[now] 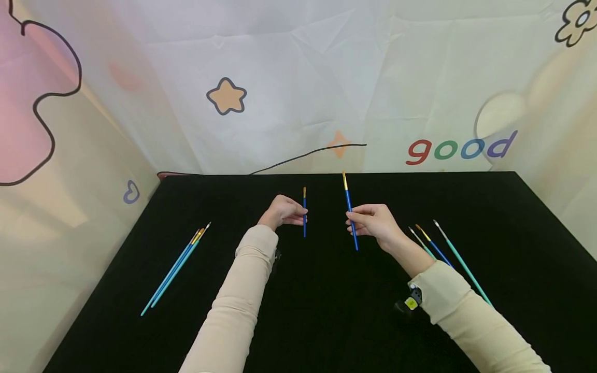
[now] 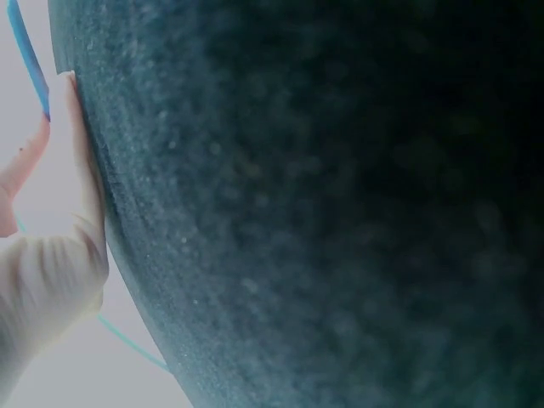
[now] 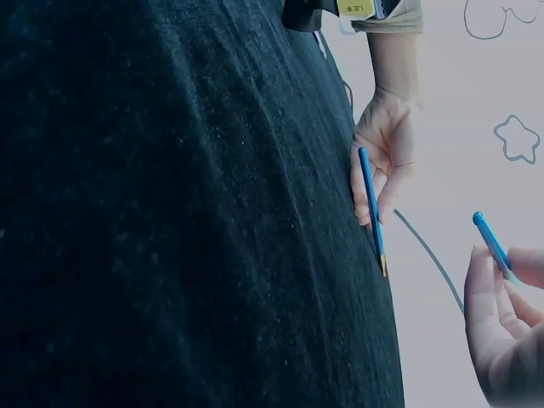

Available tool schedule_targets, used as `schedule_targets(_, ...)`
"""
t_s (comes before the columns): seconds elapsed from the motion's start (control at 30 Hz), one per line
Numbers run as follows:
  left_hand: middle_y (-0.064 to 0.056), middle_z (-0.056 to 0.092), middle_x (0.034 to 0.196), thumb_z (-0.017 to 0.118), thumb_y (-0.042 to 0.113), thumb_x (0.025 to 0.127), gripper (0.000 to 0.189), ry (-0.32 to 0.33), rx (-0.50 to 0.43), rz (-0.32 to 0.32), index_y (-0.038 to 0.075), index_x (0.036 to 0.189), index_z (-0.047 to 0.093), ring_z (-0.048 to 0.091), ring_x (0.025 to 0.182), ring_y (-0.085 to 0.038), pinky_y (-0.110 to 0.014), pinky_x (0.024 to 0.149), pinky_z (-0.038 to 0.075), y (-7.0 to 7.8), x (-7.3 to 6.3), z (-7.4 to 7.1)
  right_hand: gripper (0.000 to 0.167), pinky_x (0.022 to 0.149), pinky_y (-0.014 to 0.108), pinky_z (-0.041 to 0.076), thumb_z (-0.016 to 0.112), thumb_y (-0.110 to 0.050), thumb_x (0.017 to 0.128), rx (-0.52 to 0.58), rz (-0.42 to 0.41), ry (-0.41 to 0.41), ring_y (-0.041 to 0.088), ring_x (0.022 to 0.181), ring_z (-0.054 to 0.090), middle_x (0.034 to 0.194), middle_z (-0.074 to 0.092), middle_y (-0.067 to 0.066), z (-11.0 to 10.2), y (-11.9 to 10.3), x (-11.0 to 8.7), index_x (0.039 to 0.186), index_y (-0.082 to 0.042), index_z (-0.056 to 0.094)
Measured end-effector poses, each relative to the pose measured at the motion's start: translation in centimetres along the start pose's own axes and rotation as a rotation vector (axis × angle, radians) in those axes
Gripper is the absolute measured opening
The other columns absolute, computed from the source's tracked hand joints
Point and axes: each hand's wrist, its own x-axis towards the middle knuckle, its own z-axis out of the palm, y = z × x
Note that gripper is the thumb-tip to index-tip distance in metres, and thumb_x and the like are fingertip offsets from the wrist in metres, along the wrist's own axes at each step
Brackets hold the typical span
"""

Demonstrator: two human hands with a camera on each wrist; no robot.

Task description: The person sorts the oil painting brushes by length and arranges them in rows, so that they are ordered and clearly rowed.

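My left hand (image 1: 285, 211) pinches a short-looking blue paintbrush (image 1: 304, 217) between thumb and fingers, bristles up, near the back of the black table. To its right, my right hand (image 1: 373, 223) grips another blue paintbrush (image 1: 354, 228), whose gold ferrule points up and tilts slightly left. The two brushes stand apart. In the right wrist view, the left hand's brush (image 3: 371, 195) appears beside its palm, and the right hand (image 3: 510, 331) pinches the blue handle (image 3: 490, 242). At the edge of the left wrist view are the left hand (image 2: 59, 246) and part of a blue handle (image 2: 30, 64).
Blue and turquoise paintbrushes (image 1: 176, 272) lie close together on the left of the black table (image 1: 326, 321). On the right, partly behind the right forearm, lie a blue brush (image 1: 434, 245) and two turquoise ones, including the outer brush (image 1: 462, 261). A printed cloth (image 1: 298, 77) hangs behind.
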Motion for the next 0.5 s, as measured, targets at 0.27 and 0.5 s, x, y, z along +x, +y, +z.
schedule_targets(0.27,-0.013,0.063,0.070,0.064,-0.002,0.081,0.016,-0.002,-0.011,0.002,-0.011,0.094,0.063,0.063,0.057,-0.018,-0.030,0.061,0.055,0.0,-0.1,0.1,0.036,0.069,0.026,0.054,0.054,-0.013,0.092,0.012,0.033,0.011,0.011,0.069,0.064,0.080,0.064,0.006,0.8,0.1,1.0,0.114,0.015,0.050)
schedule_targets(0.5,-0.013,0.063,0.071,0.065,0.000,0.082,0.017,-0.001,-0.007,0.006,-0.011,0.095,0.063,0.063,0.058,-0.018,-0.030,0.062,0.055,0.1,-0.3,0.1,0.033,0.067,0.026,0.054,0.055,-0.013,0.092,0.008,0.057,0.031,0.011,0.067,0.064,0.078,0.063,0.004,1.6,0.2,2.0,0.113,0.013,0.053)
